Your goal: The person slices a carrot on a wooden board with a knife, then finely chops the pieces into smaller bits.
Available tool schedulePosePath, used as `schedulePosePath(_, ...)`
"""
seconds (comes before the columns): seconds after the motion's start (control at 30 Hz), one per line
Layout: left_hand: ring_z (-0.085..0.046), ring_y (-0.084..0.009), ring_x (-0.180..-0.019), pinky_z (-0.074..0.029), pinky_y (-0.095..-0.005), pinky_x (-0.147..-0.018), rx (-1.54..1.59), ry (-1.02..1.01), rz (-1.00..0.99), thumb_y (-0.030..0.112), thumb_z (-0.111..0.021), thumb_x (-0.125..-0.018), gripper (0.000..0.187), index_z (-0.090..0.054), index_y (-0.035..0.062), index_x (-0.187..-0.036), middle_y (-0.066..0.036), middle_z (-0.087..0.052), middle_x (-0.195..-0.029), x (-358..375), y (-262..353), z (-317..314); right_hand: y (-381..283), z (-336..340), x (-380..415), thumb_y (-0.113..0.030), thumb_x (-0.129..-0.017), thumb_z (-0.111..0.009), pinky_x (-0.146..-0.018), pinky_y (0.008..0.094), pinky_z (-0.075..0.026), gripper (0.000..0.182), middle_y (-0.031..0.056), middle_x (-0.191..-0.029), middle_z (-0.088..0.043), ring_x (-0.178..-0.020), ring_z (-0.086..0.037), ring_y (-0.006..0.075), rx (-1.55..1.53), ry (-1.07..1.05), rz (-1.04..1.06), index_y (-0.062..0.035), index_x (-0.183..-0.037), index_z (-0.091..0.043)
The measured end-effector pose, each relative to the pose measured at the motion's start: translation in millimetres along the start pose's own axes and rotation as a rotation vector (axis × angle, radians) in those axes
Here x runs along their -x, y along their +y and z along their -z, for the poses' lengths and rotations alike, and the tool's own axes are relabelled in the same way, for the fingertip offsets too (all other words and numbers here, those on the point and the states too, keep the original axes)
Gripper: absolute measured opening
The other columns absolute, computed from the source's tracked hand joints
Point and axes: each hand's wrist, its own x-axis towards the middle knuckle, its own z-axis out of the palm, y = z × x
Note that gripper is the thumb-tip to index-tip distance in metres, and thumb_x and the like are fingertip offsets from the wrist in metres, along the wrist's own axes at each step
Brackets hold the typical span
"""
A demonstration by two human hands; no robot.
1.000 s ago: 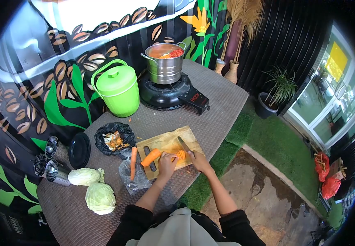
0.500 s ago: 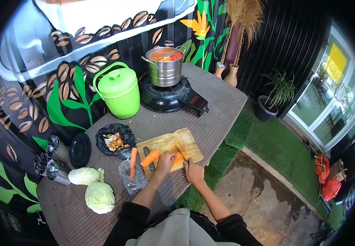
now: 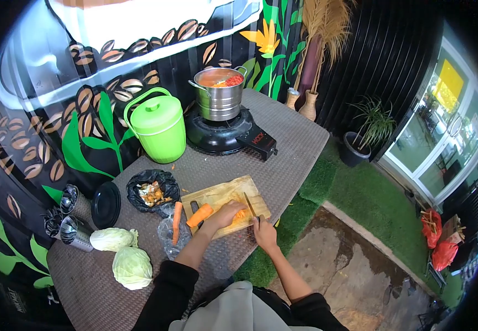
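Note:
My right hand (image 3: 265, 234) grips a knife (image 3: 250, 205) by its dark handle, the blade pointing away over the right part of the wooden cutting board (image 3: 225, 190). To the left of the blade, my left hand (image 3: 228, 214) bends over cut orange carrot pieces (image 3: 241, 214), its fingers closed down on them and partly hiding them. A thick piece of carrot (image 3: 199, 215) lies by my left wrist, on the board's left side, beside a dark-handled tool (image 3: 195, 207). Off the board, a long carrot (image 3: 177, 223) rests on a clear plastic bag (image 3: 166, 234).
A black bag of peelings (image 3: 153, 191), a cabbage (image 3: 132, 268) and a longer cabbage (image 3: 113, 239) lie to the left. Behind stand a green lidded bucket (image 3: 159, 128) and a steel pot (image 3: 219, 102) on a black stove (image 3: 217, 135). The table edge (image 3: 299, 176) runs close on the right.
My left hand has shifted slightly right and lies flatter over the carrot pieces. The knife blade has moved to the right, away from the left fingers. The whole view has shifted a little.

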Motion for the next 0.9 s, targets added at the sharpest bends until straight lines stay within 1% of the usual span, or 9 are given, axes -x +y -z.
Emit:
schedulePosePath(0.1, -0.049, -0.032, -0.116, -0.04, -0.0397, -0.1, -0.094, -0.103, -0.055, -0.007, -0.059, -0.075, 0.041, -0.06, 0.0045, -0.115, -0.012, -0.055, -0.123, -5.3, -4.5, 4.2, 4.1, -4.1, 4.1, -0.037, -0.097, -0.04, -0.066, 0.0523, -0.048, 0.038, 0.0273, -0.081, -0.063, -0.077, -0.061, 0.0446, -0.022, -0.017, -0.005, -0.0006, -0.098, -0.051)
schedulePosePath(0.2, -0.05, -0.029, -0.116, -0.042, -0.0371, -0.099, -0.07, -0.072, -0.018, -0.008, -0.055, -0.076, 0.035, -0.064, 0.0048, -0.106, -0.011, -0.057, -0.119, -1.5, 0.0, 7.3, 5.8, -4.4, 6.1, -0.037, -0.097, -0.04, -0.065, 0.0528, -0.05, 0.039, 0.0274, -0.079, -0.064, -0.075, -0.063, 0.0448, -0.018, -0.004, 0.01, -0.0005, -0.101, -0.053)
schedulePosePath(0.33, -0.051, -0.0287, -0.114, -0.042, -0.0371, -0.097, -0.089, -0.099, 0.039, -0.003, -0.06, -0.075, 0.033, -0.064, 0.0058, -0.107, -0.011, -0.058, -0.113, 6.3, 3.7, 7.1, 5.6, -1.0, 7.9, -0.037, -0.097, -0.041, -0.067, 0.0529, -0.05, 0.039, 0.028, -0.08, -0.063, -0.076, -0.062, 0.0454, -0.041, -0.037, -0.027, -0.0011, -0.103, -0.053)
schedulePosePath(0.43, -0.052, -0.0292, -0.109, -0.044, -0.0377, -0.094, -0.108, 0.014, 0.069, 0.004, -0.063, -0.076, 0.029, -0.065, 0.0049, -0.105, -0.012, -0.058, -0.106, 13.4, -0.1, -4.0, 2.8, 0.7, 10.4, -0.038, -0.097, -0.041, -0.068, 0.053, -0.05, 0.039, 0.0289, -0.081, -0.063, -0.078, -0.062, 0.0458, -0.06, -0.052, -0.038, -0.0013, -0.106, -0.053)
schedulePosePath(0.5, -0.053, -0.0304, -0.105, -0.044, -0.0384, -0.091, -0.166, 0.164, 0.175, 0.009, -0.066, -0.077, 0.027, -0.065, 0.0028, -0.103, -0.013, -0.058, -0.102, 15.7, 2.5, -7.8, 3.0, -2.9, 10.7, -0.038, -0.097, -0.041, -0.069, 0.053, -0.05, 0.04, 0.0293, -0.081, -0.063, -0.078, -0.062, 0.0461, -0.074, -0.057, -0.04, -0.0013, -0.107, -0.053)
schedulePosePath(0.6, -0.052, -0.0309, -0.103, -0.045, -0.0386, -0.09, -0.163, 0.252, 0.295, 0.014, -0.066, -0.079, 0.028, -0.063, 0.0007, -0.104, -0.014, -0.058, -0.101, 16.6, 12.6, -12.2, 1.0, -10.8, 11.2, -0.038, -0.097, -0.041, -0.069, 0.0533, -0.049, 0.041, 0.0301, -0.081, -0.063, -0.078, -0.062, 0.0467, -0.081, -0.029, -0.002, -0.0009, -0.109, -0.053)
schedulePosePath(0.7, -0.052, -0.0312, -0.103, -0.045, -0.0384, -0.09, -0.212, 0.307, 0.349, 0.016, -0.066, -0.08, 0.031, -0.063, 0.0002, -0.106, -0.015, -0.058, -0.101, 15.0, 19.9, -16.4, -11.0, -7.3, 11.2, -0.038, -0.097, -0.04, -0.069, 0.0536, -0.049, 0.041, 0.0297, -0.081, -0.063, -0.078, -0.062, 0.0471, -0.075, -0.07, -0.038, -0.001, -0.108, -0.053)
schedulePosePath(0.8, -0.052, -0.0315, -0.105, -0.044, -0.0388, -0.091, -0.173, 0.363, 0.323, 0.018, -0.067, -0.08, 0.036, -0.062, 0.0001, -0.11, -0.016, -0.059, -0.105, 17.0, 21.3, -17.9, -15.1, -4.7, 9.6, -0.038, -0.097, -0.039, -0.069, 0.0536, -0.05, 0.041, 0.0292, -0.081, -0.063, -0.078, -0.062, 0.0461, -0.016, -0.092, -0.075, -0.0011, -0.106, -0.053)
schedulePosePath(0.9, -0.053, -0.0326, -0.105, -0.044, -0.0395, -0.091, -0.127, 0.334, 0.339, 0.019, -0.067, -0.079, 0.037, -0.064, -0.001, -0.11, -0.018, -0.061, -0.106, 19.2, 18.2, -13.4, -15.3, -5.4, 5.8, -0.038, -0.097, -0.04, -0.069, 0.0538, -0.049, 0.04, 0.0285, -0.08, -0.063, -0.077, -0.062, 0.0458, 0.01, -0.098, -0.077, 0.0003, -0.102, -0.053)
